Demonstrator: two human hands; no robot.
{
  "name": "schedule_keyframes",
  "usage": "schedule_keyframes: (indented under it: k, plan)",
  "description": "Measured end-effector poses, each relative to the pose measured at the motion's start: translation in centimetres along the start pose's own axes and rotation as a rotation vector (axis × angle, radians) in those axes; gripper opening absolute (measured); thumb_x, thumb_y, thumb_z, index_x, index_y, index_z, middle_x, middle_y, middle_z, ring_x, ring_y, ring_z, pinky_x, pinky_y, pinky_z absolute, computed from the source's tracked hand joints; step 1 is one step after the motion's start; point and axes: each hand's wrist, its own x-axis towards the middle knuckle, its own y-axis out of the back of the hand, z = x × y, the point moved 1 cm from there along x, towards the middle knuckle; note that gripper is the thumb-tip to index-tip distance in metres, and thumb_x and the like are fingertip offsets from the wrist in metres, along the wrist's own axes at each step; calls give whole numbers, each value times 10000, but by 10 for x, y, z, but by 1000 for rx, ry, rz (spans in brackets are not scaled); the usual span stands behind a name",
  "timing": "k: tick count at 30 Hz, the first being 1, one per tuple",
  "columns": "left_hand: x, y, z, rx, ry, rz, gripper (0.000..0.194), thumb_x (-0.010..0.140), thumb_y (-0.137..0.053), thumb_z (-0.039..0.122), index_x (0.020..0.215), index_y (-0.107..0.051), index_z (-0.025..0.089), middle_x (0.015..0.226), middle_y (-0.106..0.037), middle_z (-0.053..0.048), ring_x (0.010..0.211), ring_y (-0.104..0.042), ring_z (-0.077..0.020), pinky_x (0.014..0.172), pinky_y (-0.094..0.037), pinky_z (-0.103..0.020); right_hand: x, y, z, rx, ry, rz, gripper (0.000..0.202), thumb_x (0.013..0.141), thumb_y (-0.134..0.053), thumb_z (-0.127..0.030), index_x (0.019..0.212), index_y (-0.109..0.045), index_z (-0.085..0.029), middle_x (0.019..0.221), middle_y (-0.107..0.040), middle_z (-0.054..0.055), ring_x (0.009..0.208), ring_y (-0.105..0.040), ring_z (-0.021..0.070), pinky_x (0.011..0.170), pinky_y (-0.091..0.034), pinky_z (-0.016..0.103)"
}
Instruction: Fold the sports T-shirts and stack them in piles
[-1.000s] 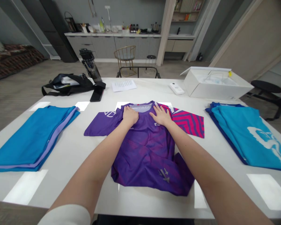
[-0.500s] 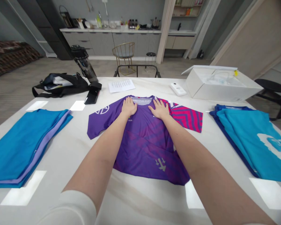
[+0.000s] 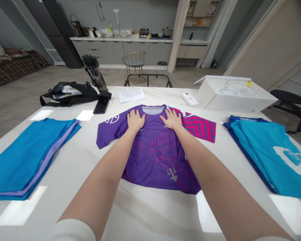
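Observation:
A purple short-sleeved T-shirt [image 3: 153, 154] lies spread on the white table [image 3: 150, 211], its collar facing away from me. One sleeve, on the right, carries pink stripes; the left one has a white round emblem. My left hand [image 3: 135, 119] rests flat on the shirt just left of the collar, fingers apart. On the collar's other side, my right hand [image 3: 171, 119] presses flat with spread fingers. Neither hand grips the cloth. Some creases run across the shirt's middle, and a pale arrow print shows near its hem. My forearms cover parts of both sides.
Folded blue clothes [image 3: 27, 150] lie at left, another folded stack [image 3: 263, 144] at right. Along the back are a black bag [image 3: 72, 95], a bottle [image 3: 96, 75], a phone [image 3: 101, 105], a printed paper [image 3: 131, 95], a white device [image 3: 190, 99] and a white box [image 3: 235, 100].
My left hand has slid slightly left and towards me across the shirt. My right hand stays nearly in place. The whole view has shifted a little as my head moved.

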Motion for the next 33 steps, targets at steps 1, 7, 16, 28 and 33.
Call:
schedule_keyframes:
  k: [1,7,16,28,33]
  plan:
    - [0,-1,-3,4,7,-34,772,1011,-285,602,1578,-401,90,1662,-339,-206,1554,-292,-338,1260,-240,-519,-4,0,0,-3,5,24,846,992,-184,-741,1658,-271,-226,1725,-215,84,1578,-155,329,1241,-110,652]
    - [-10,-2,-12,18,-65,-98,862,991,-198,689,1638,-294,127,1713,-217,-167,1597,-181,-311,1291,-140,-529,-32,5,-3,-18,120,148,719,1014,-250,-703,1546,-484,-280,1666,-367,87,1534,-258,351,1212,-159,680]
    - [-9,0,-16,18,-115,-123,848,1002,-199,689,1641,-284,137,1715,-206,-167,1603,-155,-305,1293,-119,-536,-24,4,3,25,101,-35,782,1008,-217,-731,1653,-280,-293,1730,-198,39,1592,-129,309,1243,-56,676]
    - [-70,23,-1,-57,-485,-25,465,1063,-351,347,1425,-601,194,1550,-543,-89,1449,-474,-209,1263,-288,-432,-78,19,-17,47,214,184,583,1070,-286,-551,1496,-542,-244,1637,-418,95,1490,-367,305,1235,-184,640]
    - [-121,27,-3,-54,-525,-60,508,1080,-319,414,1475,-560,203,1587,-500,-89,1491,-424,-226,1265,-279,-456,-128,10,-21,48,303,88,593,1054,-332,-607,1520,-508,-286,1675,-352,71,1542,-280,316,1227,-154,671]
